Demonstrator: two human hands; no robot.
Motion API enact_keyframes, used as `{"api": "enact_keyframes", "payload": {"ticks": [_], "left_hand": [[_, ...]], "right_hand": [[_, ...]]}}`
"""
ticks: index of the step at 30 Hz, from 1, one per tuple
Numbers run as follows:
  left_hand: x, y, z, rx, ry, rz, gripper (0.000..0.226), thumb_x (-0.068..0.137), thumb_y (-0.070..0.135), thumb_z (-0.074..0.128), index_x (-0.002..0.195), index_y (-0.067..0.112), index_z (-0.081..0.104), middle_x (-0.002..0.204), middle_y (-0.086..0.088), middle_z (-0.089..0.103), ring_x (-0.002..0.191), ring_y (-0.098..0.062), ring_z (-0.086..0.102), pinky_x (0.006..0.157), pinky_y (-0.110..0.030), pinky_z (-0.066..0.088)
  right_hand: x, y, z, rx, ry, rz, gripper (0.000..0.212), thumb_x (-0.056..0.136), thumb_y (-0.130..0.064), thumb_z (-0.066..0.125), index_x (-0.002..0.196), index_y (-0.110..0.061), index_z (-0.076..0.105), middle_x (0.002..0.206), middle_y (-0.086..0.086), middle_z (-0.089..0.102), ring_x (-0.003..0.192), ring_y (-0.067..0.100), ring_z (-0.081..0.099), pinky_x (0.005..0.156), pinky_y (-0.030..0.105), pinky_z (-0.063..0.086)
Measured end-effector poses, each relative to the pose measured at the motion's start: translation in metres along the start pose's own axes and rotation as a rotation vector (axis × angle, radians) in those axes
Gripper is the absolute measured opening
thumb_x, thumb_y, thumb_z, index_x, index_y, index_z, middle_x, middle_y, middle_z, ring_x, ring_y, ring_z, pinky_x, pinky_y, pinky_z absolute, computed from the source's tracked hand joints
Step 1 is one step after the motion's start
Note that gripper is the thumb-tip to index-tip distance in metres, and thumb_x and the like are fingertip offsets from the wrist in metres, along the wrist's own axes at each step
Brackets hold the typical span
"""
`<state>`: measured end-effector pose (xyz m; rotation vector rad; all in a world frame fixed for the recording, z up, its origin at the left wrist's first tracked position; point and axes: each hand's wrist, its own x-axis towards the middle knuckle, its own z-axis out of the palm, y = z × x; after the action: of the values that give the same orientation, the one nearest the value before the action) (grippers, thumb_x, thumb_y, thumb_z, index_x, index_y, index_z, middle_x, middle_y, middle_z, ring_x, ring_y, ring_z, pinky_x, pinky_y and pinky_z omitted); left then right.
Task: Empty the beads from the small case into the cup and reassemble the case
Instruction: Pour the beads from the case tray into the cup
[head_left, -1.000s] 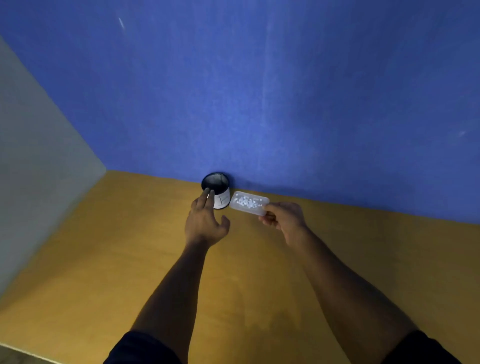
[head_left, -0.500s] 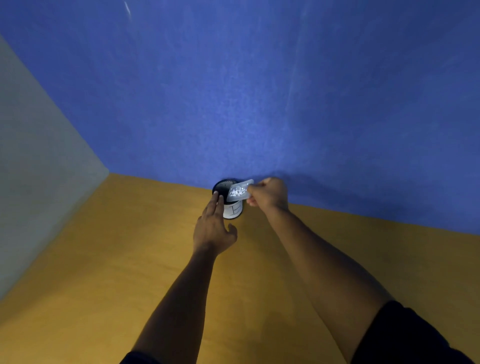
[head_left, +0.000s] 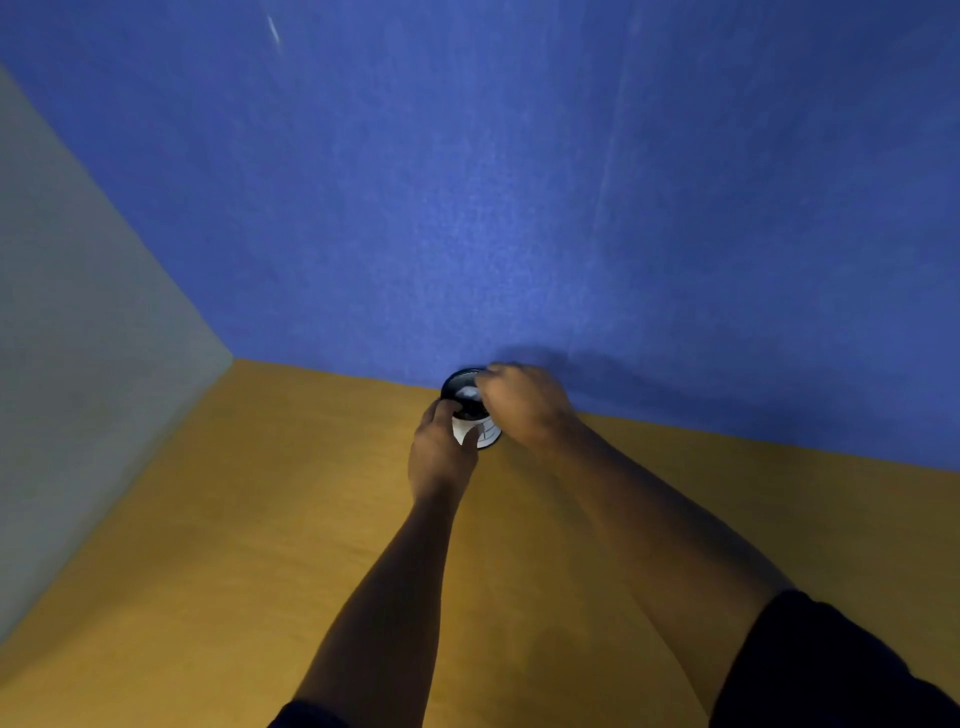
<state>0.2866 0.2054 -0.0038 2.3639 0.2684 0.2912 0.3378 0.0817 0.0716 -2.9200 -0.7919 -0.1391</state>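
The cup (head_left: 480, 434) is small, white outside and dark inside, standing on the yellow table against the blue wall. My left hand (head_left: 440, 457) wraps its near left side and grips it. My right hand (head_left: 522, 402) is over the cup's mouth, turned down and closed on the small clear case (head_left: 467, 393), of which only a pale blurred patch shows above the dark opening. The beads cannot be made out in this blur.
The yellow table (head_left: 260, 519) runs back to the blue wall (head_left: 519, 208). A grey wall (head_left: 78, 364) closes the left side. My dark sleeves show at the bottom of the view.
My right hand has carried the case from beside the cup to over its mouth and tipped it down. My left hand has gone from flat near the cup to gripping its side.
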Motion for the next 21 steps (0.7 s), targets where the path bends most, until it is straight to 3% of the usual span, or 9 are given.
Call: {"api": "enact_keyframes", "payload": {"ticks": [5, 10, 12, 15, 18, 21], "left_hand": [[0.001, 0.003, 0.001, -0.028, 0.028, -0.029, 0.025, 0.085, 0.016, 0.074, 0.107, 0.018, 0.065, 0.113, 0.001, 0.071, 0.101, -0.023, 0.067, 0.077, -0.040, 0.058], [-0.015, 0.010, -0.003, -0.001, 0.040, 0.005, 0.024, 0.085, 0.018, 0.073, 0.108, 0.018, 0.066, 0.114, 0.000, 0.071, 0.099, -0.025, 0.067, 0.077, -0.040, 0.058], [-0.025, 0.014, -0.006, 0.011, 0.036, 0.010, 0.025, 0.086, 0.023, 0.074, 0.109, 0.016, 0.066, 0.113, -0.002, 0.071, 0.097, -0.026, 0.067, 0.076, -0.041, 0.058], [-0.039, 0.020, -0.008, 0.028, 0.022, 0.000, 0.027, 0.086, 0.024, 0.074, 0.111, 0.016, 0.066, 0.114, -0.002, 0.071, 0.097, -0.027, 0.068, 0.075, -0.040, 0.058], [-0.049, 0.026, -0.010, 0.031, 0.014, -0.007, 0.029, 0.086, 0.026, 0.074, 0.111, 0.016, 0.066, 0.113, -0.003, 0.071, 0.096, -0.027, 0.068, 0.074, -0.039, 0.057], [-0.056, 0.030, -0.010, 0.038, -0.009, -0.012, 0.027, 0.085, 0.026, 0.074, 0.109, 0.018, 0.065, 0.112, -0.001, 0.070, 0.092, -0.027, 0.067, 0.073, -0.038, 0.056]], "right_hand": [[-0.011, 0.002, 0.000, -0.019, 0.060, -0.065, 0.026, 0.094, -0.016, 0.058, 0.117, -0.007, 0.065, 0.115, 0.012, 0.066, 0.102, 0.032, 0.065, 0.076, 0.040, 0.053], [-0.038, 0.004, -0.010, -0.026, 0.247, -0.022, 0.016, 0.068, -0.003, 0.082, 0.079, -0.004, 0.070, 0.075, 0.012, 0.068, 0.064, 0.032, 0.068, 0.046, 0.033, 0.050], [-0.046, 0.007, -0.012, -0.006, 0.191, -0.002, 0.010, 0.083, -0.008, 0.071, 0.093, -0.004, 0.069, 0.090, 0.012, 0.069, 0.079, 0.032, 0.069, 0.056, 0.036, 0.052], [-0.054, 0.015, -0.013, -0.029, 0.086, -0.048, 0.018, 0.095, -0.012, 0.054, 0.108, -0.007, 0.065, 0.108, 0.009, 0.066, 0.097, 0.029, 0.065, 0.069, 0.038, 0.050], [-0.063, 0.016, -0.015, 0.019, 0.113, -0.023, 0.016, 0.096, -0.015, 0.053, 0.104, -0.010, 0.066, 0.105, 0.007, 0.067, 0.093, 0.028, 0.066, 0.068, 0.037, 0.049], [-0.074, 0.019, -0.017, 0.265, 0.202, 0.170, 0.016, 0.093, -0.022, 0.059, 0.089, -0.009, 0.067, 0.094, 0.007, 0.070, 0.084, 0.030, 0.066, 0.066, 0.037, 0.049]]}}
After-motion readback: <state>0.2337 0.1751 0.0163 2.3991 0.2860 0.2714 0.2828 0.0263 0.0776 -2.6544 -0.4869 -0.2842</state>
